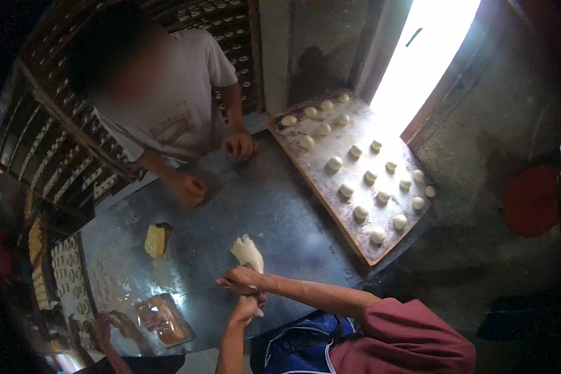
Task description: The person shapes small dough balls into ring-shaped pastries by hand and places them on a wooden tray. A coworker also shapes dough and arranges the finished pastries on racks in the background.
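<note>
- Starting at the far left, racks (62, 274) hold rows of small ring-shaped pieces; their detail is dim.
- A hand (106, 325) at the lower left edge belongs to someone else and rests near a flat tray (164, 320) with brownish contents that I cannot identify.
- A yellow block (157, 240) lies on the dark metal table (280, 212), well left of the dough and apart from every hand.
- A co-worker in a pale shirt (174, 93) leans over the table's far side, both fists closed and pressed on the surface.
- The left hand (246, 308) sits lowest, fingers curled shut around the near end of the dough (247, 252).
- The right hand (240, 278) lies just above it, folded over the same piece, so both hands grip it at its near end.
- The dough is a pale elongated lump: its long axis runs away from the person, slightly leftward, and its free end rests on the table beyond the hands. The right hand is nearer to that free end.
- To the right, a floured board (330, 187) lies at a slant, well apart from the hands; it carries about 20 small dough balls (335, 163) in loose rows.
- A red round object (531, 201) sits on the floor at the far right.
</note>
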Demonstrator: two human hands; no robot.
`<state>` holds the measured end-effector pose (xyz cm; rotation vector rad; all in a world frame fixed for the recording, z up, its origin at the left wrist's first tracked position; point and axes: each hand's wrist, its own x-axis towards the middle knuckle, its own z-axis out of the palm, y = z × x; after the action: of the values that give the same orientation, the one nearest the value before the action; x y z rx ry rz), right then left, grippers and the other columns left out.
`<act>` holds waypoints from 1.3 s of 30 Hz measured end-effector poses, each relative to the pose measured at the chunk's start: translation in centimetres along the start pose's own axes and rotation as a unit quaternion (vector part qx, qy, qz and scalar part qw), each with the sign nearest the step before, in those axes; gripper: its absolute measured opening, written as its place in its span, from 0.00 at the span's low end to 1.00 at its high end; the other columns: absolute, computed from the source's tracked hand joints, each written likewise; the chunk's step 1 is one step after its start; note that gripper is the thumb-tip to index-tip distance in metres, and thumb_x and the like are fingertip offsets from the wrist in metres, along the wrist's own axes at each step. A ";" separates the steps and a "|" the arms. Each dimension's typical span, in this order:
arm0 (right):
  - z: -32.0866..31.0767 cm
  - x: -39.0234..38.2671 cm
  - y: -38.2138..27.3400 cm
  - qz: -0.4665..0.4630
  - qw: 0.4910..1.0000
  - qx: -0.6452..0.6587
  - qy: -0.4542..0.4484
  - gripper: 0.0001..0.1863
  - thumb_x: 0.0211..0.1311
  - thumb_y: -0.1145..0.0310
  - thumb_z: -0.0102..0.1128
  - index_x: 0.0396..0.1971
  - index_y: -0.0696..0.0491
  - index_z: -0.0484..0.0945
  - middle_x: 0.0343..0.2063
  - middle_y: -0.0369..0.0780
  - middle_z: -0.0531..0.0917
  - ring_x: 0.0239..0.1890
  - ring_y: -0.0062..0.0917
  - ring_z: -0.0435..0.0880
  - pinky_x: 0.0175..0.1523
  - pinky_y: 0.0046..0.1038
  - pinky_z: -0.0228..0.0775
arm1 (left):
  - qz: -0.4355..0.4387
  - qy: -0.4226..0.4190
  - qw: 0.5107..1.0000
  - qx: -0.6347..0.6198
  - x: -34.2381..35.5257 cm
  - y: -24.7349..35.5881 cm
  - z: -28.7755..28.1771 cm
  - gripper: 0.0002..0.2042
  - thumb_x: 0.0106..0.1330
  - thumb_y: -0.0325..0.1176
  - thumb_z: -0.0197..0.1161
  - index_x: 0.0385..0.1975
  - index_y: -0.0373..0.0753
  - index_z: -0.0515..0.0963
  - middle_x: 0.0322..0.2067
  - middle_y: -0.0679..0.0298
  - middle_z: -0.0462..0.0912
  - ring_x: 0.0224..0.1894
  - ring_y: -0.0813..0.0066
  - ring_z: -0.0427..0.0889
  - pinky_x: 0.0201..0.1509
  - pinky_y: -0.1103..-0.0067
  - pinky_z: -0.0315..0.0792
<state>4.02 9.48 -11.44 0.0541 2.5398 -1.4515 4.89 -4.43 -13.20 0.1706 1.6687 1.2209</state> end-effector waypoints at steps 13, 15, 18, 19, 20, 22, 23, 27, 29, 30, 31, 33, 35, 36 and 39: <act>-0.5 -13.1 2.2 -0.113 0.960 -0.160 0.202 0.12 0.62 0.66 0.59 0.45 0.53 0.77 0.41 0.45 0.75 0.47 0.41 0.74 0.52 0.43 0.66 | 0.300 0.164 0.913 0.221 -8.4 3.2 -2.9 0.10 0.75 0.34 0.48 0.42 0.34 0.74 0.41 0.52 0.78 0.42 0.55 0.74 0.51 0.64 0.68; -1.3 -20.3 5.9 -0.068 0.956 -0.242 0.152 0.14 0.62 0.62 0.60 0.45 0.50 0.77 0.42 0.45 0.75 0.47 0.40 0.74 0.53 0.42 0.64 | 0.320 0.192 0.868 0.328 -6.9 -4.7 -4.4 0.14 0.75 0.36 0.54 0.52 0.32 0.68 0.48 0.49 0.75 0.46 0.55 0.73 0.54 0.63 0.67; -5.3 -18.8 7.7 -0.002 0.928 -0.296 0.225 0.20 0.59 0.56 0.65 0.45 0.52 0.75 0.42 0.45 0.74 0.47 0.41 0.73 0.54 0.42 0.63 | 0.287 0.315 0.753 0.502 -1.9 -4.0 -9.9 0.18 0.71 0.35 0.62 0.51 0.31 0.66 0.46 0.49 0.73 0.48 0.52 0.72 0.54 0.61 0.67; -5.1 -17.1 7.2 0.024 0.918 -0.294 0.264 0.22 0.58 0.54 0.66 0.45 0.53 0.75 0.43 0.46 0.74 0.47 0.41 0.72 0.54 0.43 0.63 | 0.261 0.400 0.788 0.388 0.8 -2.5 -9.8 0.19 0.69 0.35 0.64 0.50 0.31 0.66 0.44 0.49 0.72 0.48 0.51 0.73 0.54 0.60 0.67; -3.5 -15.6 6.6 0.059 0.918 -0.292 0.261 0.24 0.57 0.53 0.68 0.45 0.54 0.74 0.43 0.46 0.74 0.48 0.42 0.72 0.55 0.43 0.63 | 0.253 0.401 0.812 0.340 2.8 -2.1 -7.9 0.19 0.69 0.35 0.65 0.49 0.31 0.65 0.43 0.50 0.72 0.47 0.51 0.73 0.53 0.60 0.67; -0.7 -12.1 6.4 0.115 0.916 -0.289 0.252 0.28 0.54 0.50 0.70 0.44 0.55 0.72 0.43 0.47 0.74 0.49 0.43 0.71 0.56 0.43 0.63 | 0.229 0.416 0.847 0.238 4.6 -2.2 -2.5 0.20 0.67 0.35 0.66 0.47 0.31 0.65 0.41 0.51 0.70 0.46 0.51 0.73 0.52 0.60 0.67; 0.4 -13.0 6.2 0.062 0.945 -0.242 0.210 0.24 0.59 0.52 0.65 0.44 0.56 0.72 0.42 0.47 0.74 0.50 0.41 0.72 0.56 0.41 0.63 | 0.281 0.383 0.843 0.253 3.2 -3.4 -1.7 0.19 0.66 0.34 0.67 0.46 0.32 0.65 0.40 0.51 0.70 0.45 0.52 0.72 0.51 0.61 0.67; -2.7 -19.4 10.1 0.010 0.961 -0.274 0.042 0.20 0.61 0.56 0.61 0.42 0.57 0.74 0.42 0.47 0.76 0.51 0.40 0.74 0.58 0.41 0.64 | 0.372 0.282 0.813 0.350 -1.7 -5.6 -5.9 0.16 0.67 0.29 0.65 0.44 0.33 0.64 0.38 0.52 0.69 0.42 0.55 0.72 0.49 0.63 0.67; -7.0 -16.6 10.4 0.031 0.945 -0.297 0.130 0.21 0.58 0.55 0.66 0.41 0.57 0.74 0.41 0.47 0.75 0.49 0.42 0.73 0.59 0.41 0.63 | 0.331 0.314 0.813 0.362 -0.3 -3.7 -7.6 0.13 0.68 0.24 0.62 0.44 0.33 0.63 0.37 0.52 0.69 0.40 0.55 0.72 0.48 0.64 0.68; -7.4 -13.7 9.3 0.044 0.926 -0.280 0.251 0.24 0.54 0.54 0.70 0.40 0.57 0.73 0.40 0.47 0.74 0.46 0.43 0.73 0.59 0.43 0.63 | 0.295 0.350 0.822 0.340 1.2 -2.5 -7.1 0.13 0.68 0.21 0.60 0.44 0.33 0.62 0.37 0.51 0.69 0.39 0.55 0.73 0.47 0.63 0.69; -6.1 -11.4 8.2 0.081 0.935 -0.228 0.261 0.25 0.52 0.54 0.72 0.39 0.57 0.73 0.38 0.46 0.75 0.46 0.43 0.72 0.59 0.42 0.63 | 0.279 0.357 0.839 0.301 1.9 -1.9 -4.5 0.13 0.68 0.21 0.60 0.45 0.33 0.62 0.37 0.51 0.69 0.38 0.55 0.73 0.46 0.63 0.69; -0.4 -13.9 8.2 0.042 0.954 -0.214 0.208 0.26 0.51 0.54 0.73 0.39 0.57 0.73 0.38 0.46 0.75 0.45 0.43 0.73 0.57 0.43 0.63 | 0.348 0.366 0.805 0.312 1.1 -2.9 -0.6 0.14 0.68 0.23 0.62 0.44 0.34 0.61 0.36 0.53 0.70 0.37 0.56 0.74 0.44 0.63 0.71; 1.4 -15.8 10.7 -0.002 0.967 -0.196 0.164 0.26 0.51 0.54 0.74 0.39 0.57 0.73 0.37 0.46 0.75 0.43 0.43 0.73 0.56 0.43 0.64 | 0.410 0.264 0.795 0.361 -2.3 -5.0 -2.0 0.13 0.68 0.23 0.62 0.43 0.35 0.62 0.35 0.53 0.70 0.37 0.55 0.74 0.44 0.64 0.71; -0.3 -18.5 13.4 -0.030 0.971 -0.192 0.142 0.26 0.51 0.55 0.74 0.39 0.57 0.73 0.37 0.46 0.75 0.42 0.43 0.74 0.55 0.44 0.64 | 0.437 0.216 0.785 0.381 -3.4 -5.4 -3.3 0.13 0.68 0.23 0.62 0.42 0.36 0.62 0.35 0.54 0.70 0.37 0.54 0.75 0.44 0.65 0.71; -7.1 -15.2 12.2 0.010 0.948 -0.264 0.179 0.25 0.51 0.56 0.73 0.39 0.57 0.72 0.34 0.46 0.74 0.38 0.43 0.73 0.49 0.44 0.65 | 0.245 0.327 0.871 0.273 0.8 -3.4 -8.5 0.13 0.67 0.27 0.64 0.42 0.36 0.65 0.39 0.52 0.74 0.42 0.53 0.77 0.49 0.63 0.72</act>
<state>19.39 22.92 -15.21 0.2779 3.1237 -0.7606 -0.69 -10.95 -16.55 0.6138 2.6755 1.2014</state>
